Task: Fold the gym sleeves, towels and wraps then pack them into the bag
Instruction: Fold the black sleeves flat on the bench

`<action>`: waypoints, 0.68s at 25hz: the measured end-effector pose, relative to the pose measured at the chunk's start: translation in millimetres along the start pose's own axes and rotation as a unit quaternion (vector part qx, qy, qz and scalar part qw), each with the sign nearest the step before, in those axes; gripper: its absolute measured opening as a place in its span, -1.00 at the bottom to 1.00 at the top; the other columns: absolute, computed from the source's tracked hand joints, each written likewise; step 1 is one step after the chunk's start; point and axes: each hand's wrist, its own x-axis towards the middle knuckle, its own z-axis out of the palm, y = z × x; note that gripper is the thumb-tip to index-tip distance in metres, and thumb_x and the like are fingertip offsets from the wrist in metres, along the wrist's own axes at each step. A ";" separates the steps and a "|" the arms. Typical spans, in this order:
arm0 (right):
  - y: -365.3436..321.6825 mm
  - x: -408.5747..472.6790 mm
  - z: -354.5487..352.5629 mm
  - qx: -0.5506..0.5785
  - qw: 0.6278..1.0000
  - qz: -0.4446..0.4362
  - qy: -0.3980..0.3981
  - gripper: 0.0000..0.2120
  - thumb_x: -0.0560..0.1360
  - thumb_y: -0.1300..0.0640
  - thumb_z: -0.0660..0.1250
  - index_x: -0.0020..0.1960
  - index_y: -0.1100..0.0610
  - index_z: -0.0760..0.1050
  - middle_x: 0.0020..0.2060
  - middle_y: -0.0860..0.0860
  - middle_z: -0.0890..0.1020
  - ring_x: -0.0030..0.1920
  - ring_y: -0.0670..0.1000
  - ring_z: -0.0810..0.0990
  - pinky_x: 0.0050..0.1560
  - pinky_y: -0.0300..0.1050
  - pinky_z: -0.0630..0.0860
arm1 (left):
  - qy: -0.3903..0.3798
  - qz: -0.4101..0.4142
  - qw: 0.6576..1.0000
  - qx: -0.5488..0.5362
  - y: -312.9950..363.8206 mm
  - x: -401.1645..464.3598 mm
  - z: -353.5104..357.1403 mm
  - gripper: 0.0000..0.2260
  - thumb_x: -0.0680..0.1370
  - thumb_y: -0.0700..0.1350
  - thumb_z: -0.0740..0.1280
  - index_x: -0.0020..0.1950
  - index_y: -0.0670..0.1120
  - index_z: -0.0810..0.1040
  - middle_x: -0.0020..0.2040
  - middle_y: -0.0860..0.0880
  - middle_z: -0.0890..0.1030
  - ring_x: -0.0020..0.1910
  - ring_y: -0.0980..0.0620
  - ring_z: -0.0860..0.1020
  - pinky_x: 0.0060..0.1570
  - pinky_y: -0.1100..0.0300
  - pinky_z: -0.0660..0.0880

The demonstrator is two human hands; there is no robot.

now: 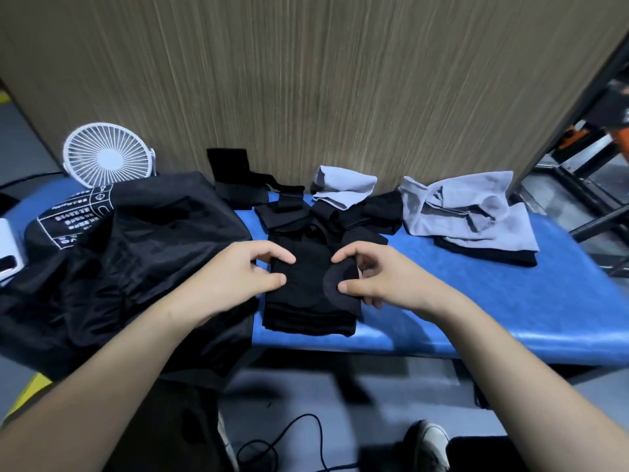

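Note:
A folded black sleeve point(308, 301) lies on the blue bench point(510, 301) near its front edge. My left hand point(245, 274) pinches the sleeve's left top edge between thumb and forefinger. My right hand point(371, 274) pinches its right side, where a rounded flap is turned up. The black bag point(129, 253) with white print sprawls on the left of the bench, right beside the sleeve. Behind the sleeve lie more black wraps point(238, 185) and black sleeves point(340, 219). A folded grey towel point(343, 185) and a crumpled grey towel point(469, 209) on a black cloth sit at the back right.
A white desk fan point(109, 155) stands at the back left against a wooden panel point(323, 80). A white device point(8, 250) lies at the far left edge. Below the bench are a black cable point(289, 437) and a shoe point(429, 441) on the grey floor.

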 end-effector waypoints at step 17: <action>25.8 1.1 -3.3 -0.313 0.944 -0.108 -0.007 -0.47 0.40 -0.22 0.43 0.31 -0.17 0.38 0.14 -0.21 0.29 0.04 -0.07 0.50 0.07 0.04 0.56 | 0.008 0.144 0.932 0.333 -13.7 12.0 -1.1 -0.53 0.39 0.45 0.17 0.25 0.33 0.43 0.16 0.34 0.35 0.08 0.25 0.37 0.20 0.13 0.38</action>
